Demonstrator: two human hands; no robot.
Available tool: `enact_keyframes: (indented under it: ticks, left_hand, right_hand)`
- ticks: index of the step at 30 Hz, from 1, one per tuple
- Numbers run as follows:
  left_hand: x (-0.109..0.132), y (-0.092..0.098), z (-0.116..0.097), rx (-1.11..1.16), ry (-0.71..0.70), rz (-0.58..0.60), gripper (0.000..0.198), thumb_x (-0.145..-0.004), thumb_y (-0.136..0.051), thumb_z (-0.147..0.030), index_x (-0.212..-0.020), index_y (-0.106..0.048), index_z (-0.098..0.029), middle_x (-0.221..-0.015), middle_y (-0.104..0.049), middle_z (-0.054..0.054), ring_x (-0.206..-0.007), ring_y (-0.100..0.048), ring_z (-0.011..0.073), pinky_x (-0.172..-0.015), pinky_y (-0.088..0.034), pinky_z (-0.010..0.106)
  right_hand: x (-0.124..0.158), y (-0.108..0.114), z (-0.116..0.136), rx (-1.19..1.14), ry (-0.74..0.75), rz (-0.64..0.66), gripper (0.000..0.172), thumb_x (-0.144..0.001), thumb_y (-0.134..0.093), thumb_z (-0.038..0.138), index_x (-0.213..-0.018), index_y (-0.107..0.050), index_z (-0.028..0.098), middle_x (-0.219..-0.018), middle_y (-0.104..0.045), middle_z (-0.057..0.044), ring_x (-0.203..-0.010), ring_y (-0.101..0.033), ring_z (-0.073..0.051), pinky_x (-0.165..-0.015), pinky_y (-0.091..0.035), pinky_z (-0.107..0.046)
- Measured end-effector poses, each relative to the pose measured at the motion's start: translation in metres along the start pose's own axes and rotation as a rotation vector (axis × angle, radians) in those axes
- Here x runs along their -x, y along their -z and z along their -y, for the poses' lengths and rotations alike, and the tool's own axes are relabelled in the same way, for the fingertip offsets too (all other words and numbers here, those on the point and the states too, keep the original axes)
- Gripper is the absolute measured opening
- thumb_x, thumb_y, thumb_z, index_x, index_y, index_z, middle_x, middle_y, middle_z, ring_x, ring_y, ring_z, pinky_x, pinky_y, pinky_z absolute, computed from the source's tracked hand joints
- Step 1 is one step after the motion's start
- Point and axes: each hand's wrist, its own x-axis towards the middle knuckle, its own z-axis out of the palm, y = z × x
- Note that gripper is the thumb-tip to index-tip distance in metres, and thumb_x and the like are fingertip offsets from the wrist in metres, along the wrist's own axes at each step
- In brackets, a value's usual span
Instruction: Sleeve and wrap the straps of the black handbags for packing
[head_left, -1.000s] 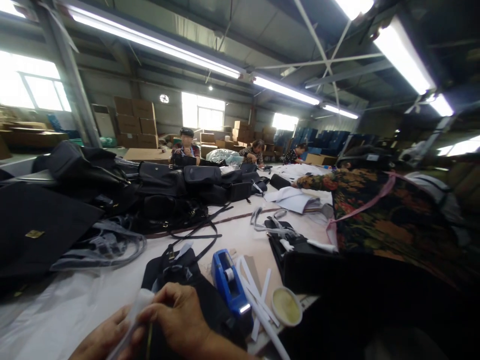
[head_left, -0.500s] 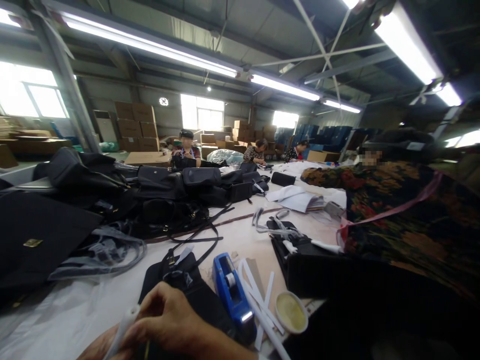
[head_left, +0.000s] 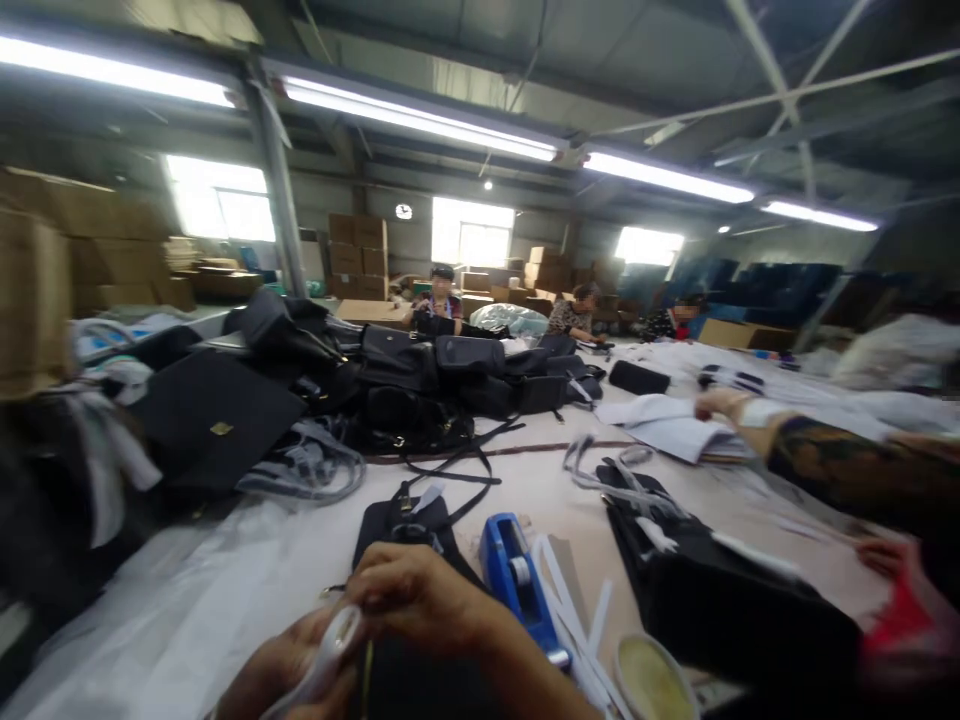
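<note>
A narrow white strip with a rounded end (head_left: pixel 330 645) rises between my hands at the lower middle. My left hand (head_left: pixel 281 655) is closed around it, partly cut off by the bottom edge. Fingers pinched together, my right hand (head_left: pixel 420 595) meets the strip near its tip; its exact fingertip contact is hard to see. Beneath and behind the hands lies a black bag (head_left: pixel 424 515) with a thin strap and a small white tag. Just right of my right hand stands a blue tape dispenser (head_left: pixel 517 580) holding a white roll.
White strips (head_left: pixel 585 640) and a round tub of yellowish stuff (head_left: pixel 654 680) lie to the right. Another black bag (head_left: pixel 742 600) sits beyond them. A co-worker's arm (head_left: pixel 817 455) reaches over white sheets (head_left: pixel 675 425). Black bags (head_left: pixel 405 360) are heaped behind; clear plastic (head_left: pixel 172 600) covers the left.
The view has swung left, so everything appears further right. The co-worker at right has shifted, with an arm now over the sheets. My hands stay together at the white strip.
</note>
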Motion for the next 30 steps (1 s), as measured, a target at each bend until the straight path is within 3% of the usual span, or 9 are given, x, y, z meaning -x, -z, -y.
enact_keyframes:
  ticks: [3,6,10,15,20,24,27,30]
  left_hand:
    - [0.001,-0.017,-0.006,-0.064,-0.044,0.178,0.023,-0.07,-0.077,-0.029,-0.08,-0.061,-0.016,-0.038,-0.049,-0.004,-0.025,-0.028,0.0035,-0.028,-0.029,0.016]
    - [0.0,-0.022,-0.009,-0.093,-0.119,0.244,0.021,-0.081,-0.069,-0.031,-0.091,-0.059,-0.016,-0.055,-0.057,-0.001,-0.033,-0.03,0.002,-0.034,-0.032,0.015]
    - [-0.001,-0.024,-0.005,-0.152,-0.198,0.113,0.02,-0.089,-0.06,-0.034,-0.094,-0.056,-0.015,-0.069,-0.059,0.002,-0.045,-0.044,0.005,-0.043,-0.037,0.016]
    - [-0.002,-0.037,0.001,-0.249,-0.221,-0.06,0.028,-0.091,-0.058,-0.035,-0.108,-0.055,-0.013,-0.081,-0.063,0.007,-0.055,-0.053,0.0079,-0.051,-0.042,0.018]
    - [0.01,-0.053,0.005,-0.41,-0.291,-0.166,0.043,-0.092,-0.055,-0.044,-0.12,-0.053,-0.012,-0.088,-0.067,0.011,-0.061,-0.06,0.0128,-0.054,-0.045,0.021]
    - [0.024,-0.044,0.008,-0.458,-0.229,-0.154,0.053,-0.088,-0.054,-0.055,-0.114,-0.06,-0.009,-0.097,-0.069,0.016,-0.071,-0.064,0.017,-0.062,-0.05,0.026]
    - [0.026,-0.028,0.011,-0.517,-0.255,-0.22,0.06,-0.085,-0.056,-0.06,-0.121,-0.057,-0.013,-0.107,-0.068,0.015,-0.082,-0.066,0.0212,-0.072,-0.053,0.031]
    - [0.021,-0.014,0.018,-0.567,-0.291,-0.323,0.073,-0.071,-0.069,-0.065,-0.122,-0.056,-0.015,-0.112,-0.068,0.015,-0.089,-0.068,0.0266,-0.076,-0.055,0.035]
  right_hand:
    - [0.001,0.005,-0.005,0.131,-0.048,-0.068,0.022,-0.087,-0.059,0.026,-0.103,-0.073,0.023,-0.091,-0.057,-0.001,-0.08,-0.056,-0.014,-0.074,-0.045,-0.025]
    - [0.008,0.009,-0.014,0.15,-0.146,-0.243,0.029,-0.088,-0.053,0.021,-0.112,-0.069,0.024,-0.089,-0.059,-0.001,-0.07,-0.056,-0.012,-0.066,-0.046,-0.024]
    - [0.025,0.007,-0.019,0.01,-0.309,-0.418,0.029,-0.092,-0.052,0.033,-0.116,-0.063,0.02,-0.085,-0.063,-0.002,-0.061,-0.056,-0.011,-0.058,-0.045,-0.024]
    - [0.027,-0.01,-0.022,-0.218,-0.423,-0.385,0.048,-0.085,-0.061,0.053,-0.115,-0.058,0.016,-0.083,-0.063,-0.003,-0.055,-0.056,-0.01,-0.047,-0.042,-0.021]
    - [0.016,-0.017,-0.034,-0.221,-0.429,-0.438,0.041,-0.077,-0.07,0.047,-0.095,-0.058,0.013,-0.063,-0.055,0.005,-0.045,-0.047,-0.007,-0.042,-0.035,-0.018]
    - [0.014,-0.019,-0.043,-0.23,-0.424,-0.418,0.036,-0.078,-0.067,0.043,-0.097,-0.057,0.014,-0.065,-0.056,0.005,-0.046,-0.048,-0.007,-0.043,-0.04,-0.02]
    - [0.025,-0.009,-0.045,-0.165,-0.433,-0.426,0.039,-0.078,-0.069,0.042,-0.105,-0.057,0.017,-0.068,-0.058,0.005,-0.049,-0.053,-0.01,-0.046,-0.043,-0.021]
    - [0.062,0.027,-0.041,-0.004,-0.399,-0.491,0.034,-0.079,-0.069,0.04,-0.106,-0.061,0.021,-0.071,-0.061,0.004,-0.057,-0.06,-0.012,-0.052,-0.047,-0.022]
